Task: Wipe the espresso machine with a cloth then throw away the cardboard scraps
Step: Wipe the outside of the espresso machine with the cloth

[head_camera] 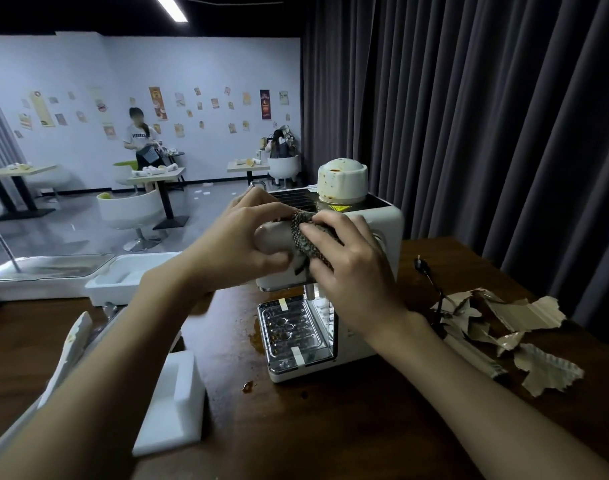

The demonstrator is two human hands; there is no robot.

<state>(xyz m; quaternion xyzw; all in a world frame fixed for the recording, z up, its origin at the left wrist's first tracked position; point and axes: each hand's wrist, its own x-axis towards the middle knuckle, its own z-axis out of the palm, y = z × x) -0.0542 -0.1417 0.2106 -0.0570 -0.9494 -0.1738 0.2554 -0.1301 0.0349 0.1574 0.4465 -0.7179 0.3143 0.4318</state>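
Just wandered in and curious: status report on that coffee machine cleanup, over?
Left hand grips espresso machine front. Right hand holds cloth against it. Cardboard scraps untouched on table at right. Nothing in the way.

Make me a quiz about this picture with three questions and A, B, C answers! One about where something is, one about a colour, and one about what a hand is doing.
1. Where are the cardboard scraps?
A. On the table, to the right of the espresso machine
B. On top of the machine
C. In a bin

2. What colour is the espresso machine's body?
A. Red
B. Creamy white
C. Blue

3. What is the right hand doing?
A. Resting flat on the table
B. Picking up a scrap
C. Holding the cloth against the machine

Answers:
1. A: the torn brown pieces lie on the dark wood beside the machine.
2. B: its casing looks pale cream all over.
3. C: the fingers are curled over the dark knobbly cloth on the machine's front.
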